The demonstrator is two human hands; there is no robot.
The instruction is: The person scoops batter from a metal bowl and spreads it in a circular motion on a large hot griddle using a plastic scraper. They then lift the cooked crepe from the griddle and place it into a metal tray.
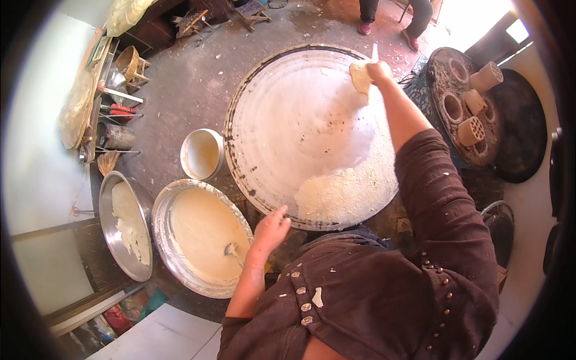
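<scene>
Looks like only the near-right of the round griddle (282, 114) is thickly coated with batter (348, 193), the rest left bare-ish, with a smeared spreader (360, 78) clamped in the right hand (379, 72) far right, nothing apparently held by the loosely opened left hand (272, 230).

Right hand (379, 72) with batter-coated scraper (360, 78) over round griddle (282, 108), left hand (272, 230) nearby

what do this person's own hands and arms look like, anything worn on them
The left hand and right hand wear no gloves, and the forearms are bare too. The left sleeve and right sleeve are dark brown, the right one creased, with small metal studs near that shoulder.
</scene>
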